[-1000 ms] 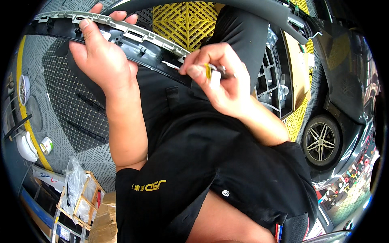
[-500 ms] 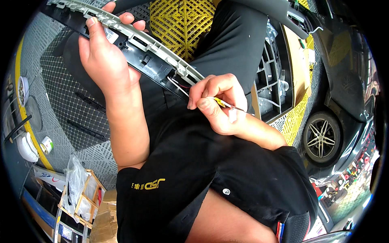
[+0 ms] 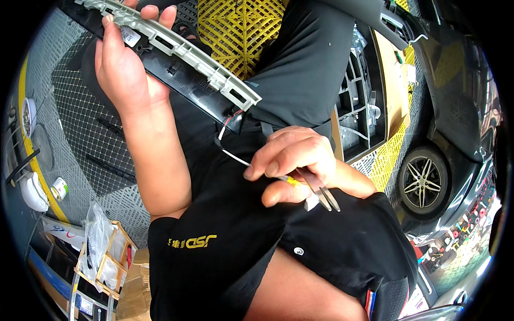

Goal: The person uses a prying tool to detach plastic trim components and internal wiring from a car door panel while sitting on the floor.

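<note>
My left hand is closed around a long car trim strip, black underneath with a grey clip rail along one edge. It slants from the upper left down to the middle. A thin white cable with a dark sleeved stretch comes out of its lower end. My right hand pinches that cable near a yellow band; a small white connector shows just below the fingers. The same hand also holds metal tweezers, their two slim prongs pointing down and right.
A cardboard box with a black grille part lies right of my leg. Beyond it stands a dark car with a spoked wheel. A netted dark mat covers the left floor. A wooden crate stands lower left.
The trim strip has shifted left with my left hand. My right hand has moved lower and away from its end, drawing out more cable. The tweezers' prongs have turned downward and spread into view.
</note>
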Available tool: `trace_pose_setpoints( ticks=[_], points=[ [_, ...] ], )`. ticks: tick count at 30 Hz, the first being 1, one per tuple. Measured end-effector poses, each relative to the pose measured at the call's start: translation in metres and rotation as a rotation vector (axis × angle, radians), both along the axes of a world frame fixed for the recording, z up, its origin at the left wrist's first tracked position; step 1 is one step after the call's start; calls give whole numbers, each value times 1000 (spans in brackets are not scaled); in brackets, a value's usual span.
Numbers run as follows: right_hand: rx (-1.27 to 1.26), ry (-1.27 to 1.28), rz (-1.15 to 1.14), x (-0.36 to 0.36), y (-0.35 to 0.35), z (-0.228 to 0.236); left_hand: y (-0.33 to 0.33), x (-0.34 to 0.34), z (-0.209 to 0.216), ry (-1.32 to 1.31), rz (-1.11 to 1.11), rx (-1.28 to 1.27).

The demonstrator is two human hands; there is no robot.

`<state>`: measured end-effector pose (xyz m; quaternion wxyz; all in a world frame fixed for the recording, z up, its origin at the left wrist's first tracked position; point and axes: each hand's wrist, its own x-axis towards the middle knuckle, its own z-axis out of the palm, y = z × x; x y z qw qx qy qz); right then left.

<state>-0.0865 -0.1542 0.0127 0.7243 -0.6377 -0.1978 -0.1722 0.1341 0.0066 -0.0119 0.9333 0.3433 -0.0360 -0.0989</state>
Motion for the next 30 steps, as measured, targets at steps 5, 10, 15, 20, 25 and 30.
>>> trace_pose_setpoints(
  ticks=[5,10,15,20,25,30],
  points=[
    [55,-76,45,6,-33,1,16,10,9,-77,46,26],
    [105,195,497,16,-81,12,19,11,24,-157,113,-18],
    [115,440,586,27,-125,12,30,25,40,-179,-138,-268],
    [-32,645,-23,54,-64,32,21,15,44,-328,-93,-223],
    [-69,769,185,78,-37,25,-13,-10,59,-252,342,271],
    [12,856,177,84,-42,8,-18,-4,38,-255,327,388]
  ],
)
